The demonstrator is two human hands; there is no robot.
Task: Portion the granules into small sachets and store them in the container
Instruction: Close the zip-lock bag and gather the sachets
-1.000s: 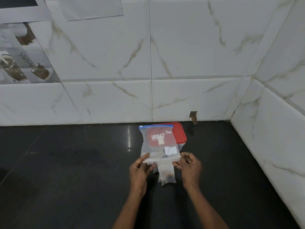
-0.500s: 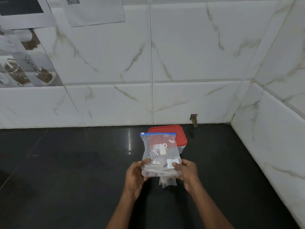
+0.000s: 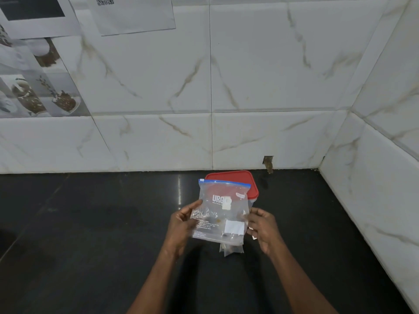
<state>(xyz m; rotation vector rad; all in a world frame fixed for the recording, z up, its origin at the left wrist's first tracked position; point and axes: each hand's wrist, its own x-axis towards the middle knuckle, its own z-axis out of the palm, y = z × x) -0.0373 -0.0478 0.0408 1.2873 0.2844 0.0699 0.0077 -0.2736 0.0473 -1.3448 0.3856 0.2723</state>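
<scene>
Two bare forearms are reaching in from the near edge of a dark, glossy counter (image 3: 90, 245), and both hands are holding a clear zip bag (image 3: 221, 211) upright above it, towards the counter's right side. The left hand (image 3: 183, 225) is gripping the bag's left edge, thumb on the front and fingers behind; the right hand (image 3: 263, 230) is curling round the right edge, pinching it. Holding both sides is keeping the bag flat, probably so its contents can be checked; only a few brown specks are showing near its bottom. Small sachets (image 3: 231, 249) with something brown inside are hanging just below the bag; which hand is carrying them cannot be told. Just behind the bag, near the counter's back edge, a container (image 3: 252, 196) is sitting with its red lid (image 3: 233, 176) on, likely waiting to receive the sachets. Beyond it, white marbled wall tiles (image 3: 272, 75) are rising, with a printed sheet (image 3: 136, 17) stuck up at the top
</scene>
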